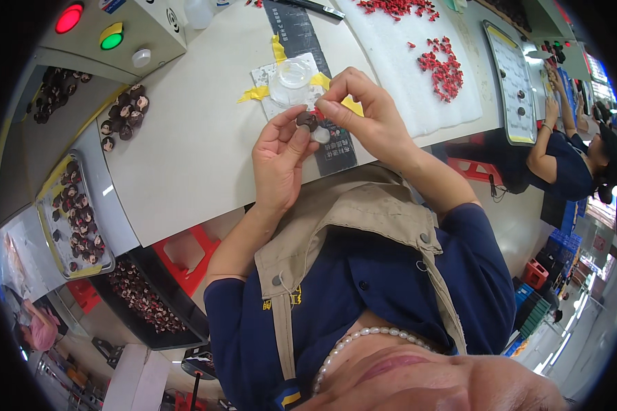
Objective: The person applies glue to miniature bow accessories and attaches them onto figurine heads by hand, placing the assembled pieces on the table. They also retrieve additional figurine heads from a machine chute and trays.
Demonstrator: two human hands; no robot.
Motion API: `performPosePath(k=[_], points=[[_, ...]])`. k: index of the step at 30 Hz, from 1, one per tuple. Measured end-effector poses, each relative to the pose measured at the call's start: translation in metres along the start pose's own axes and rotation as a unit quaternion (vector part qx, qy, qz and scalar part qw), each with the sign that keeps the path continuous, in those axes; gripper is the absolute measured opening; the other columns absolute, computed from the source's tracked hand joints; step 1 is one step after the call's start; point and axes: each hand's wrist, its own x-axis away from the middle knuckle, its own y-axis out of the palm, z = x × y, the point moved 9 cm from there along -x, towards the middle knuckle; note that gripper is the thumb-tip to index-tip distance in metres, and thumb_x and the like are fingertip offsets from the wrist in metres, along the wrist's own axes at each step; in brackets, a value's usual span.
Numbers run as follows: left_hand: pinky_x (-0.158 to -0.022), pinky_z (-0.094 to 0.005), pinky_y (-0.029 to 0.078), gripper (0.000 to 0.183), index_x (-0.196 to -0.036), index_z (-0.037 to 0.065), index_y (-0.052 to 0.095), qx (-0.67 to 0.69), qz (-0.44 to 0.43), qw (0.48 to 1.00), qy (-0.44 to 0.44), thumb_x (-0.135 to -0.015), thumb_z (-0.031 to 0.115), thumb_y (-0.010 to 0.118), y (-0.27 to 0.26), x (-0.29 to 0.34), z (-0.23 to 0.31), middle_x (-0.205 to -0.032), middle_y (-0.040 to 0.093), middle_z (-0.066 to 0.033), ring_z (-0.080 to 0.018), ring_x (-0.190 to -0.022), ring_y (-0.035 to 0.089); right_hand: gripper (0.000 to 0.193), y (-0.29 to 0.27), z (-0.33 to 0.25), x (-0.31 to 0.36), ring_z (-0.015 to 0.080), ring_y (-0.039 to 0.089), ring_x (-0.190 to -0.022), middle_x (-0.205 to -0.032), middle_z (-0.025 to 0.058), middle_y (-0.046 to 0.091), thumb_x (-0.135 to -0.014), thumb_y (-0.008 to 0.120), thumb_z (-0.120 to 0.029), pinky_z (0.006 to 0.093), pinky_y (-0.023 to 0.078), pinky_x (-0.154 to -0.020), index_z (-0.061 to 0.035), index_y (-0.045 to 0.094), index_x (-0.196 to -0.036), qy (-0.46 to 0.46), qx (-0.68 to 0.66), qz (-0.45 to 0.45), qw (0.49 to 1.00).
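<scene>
My left hand (278, 163) is closed around a small dark brown rounded piece (307, 121), held between thumb and fingers above the table. My right hand (370, 116) has thumb and forefinger pinched together just beside it. A tiny red piece (318, 112) shows at those fingertips, against the brown piece. By the left fingertips is a small whitish round thing (320, 135); its kind is unclear. Just beyond both hands stands a clear round dish (291, 81) on a white square plate, fixed with yellow tape (256, 94). A dark printed strip (337, 154) runs beneath the hands.
Small red pieces (442, 72) lie on a white foam sheet (397, 61) at right. Brown doll-head-like pieces (125, 113) are heaped at left, near a machine with red and green buttons (111, 40). Filled trays (75, 212) flank the table. A co-worker (562, 157) sits at far right.
</scene>
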Motion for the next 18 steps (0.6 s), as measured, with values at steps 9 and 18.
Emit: performPosePath(k=[9, 18], points=[[-0.070, -0.0188, 0.052, 0.030, -0.117, 0.001, 0.050, -0.024, 0.019, 0.999, 0.020, -0.088, 0.002, 0.054, 0.0001, 0.0005, -0.0050, -0.098, 0.060, -0.0044, -0.0054, -0.079, 0.057, 0.011, 0.0012, 0.0076, 0.0112, 0.0191, 0.050, -0.082, -0.078, 0.0064, 0.056, -0.078, 0.066, -0.012, 0.0306, 0.041, -0.074, -0.0034, 0.059, -0.079, -0.037, 0.052, 0.011, 0.998], [-0.068, -0.0235, 0.054, 0.030, -0.115, -0.003, 0.050, -0.088, -0.011, 0.992, 0.088, -0.086, 0.002, 0.057, 0.0008, 0.0021, -0.0010, -0.107, 0.058, -0.0114, -0.0130, -0.092, 0.058, 0.015, -0.0009, 0.0034, 0.0081, 0.0188, 0.055, -0.075, -0.077, 0.0080, 0.059, -0.077, 0.068, -0.014, 0.0291, 0.044, -0.066, -0.0026, 0.058, -0.081, 0.038, 0.055, -0.052, 0.996]])
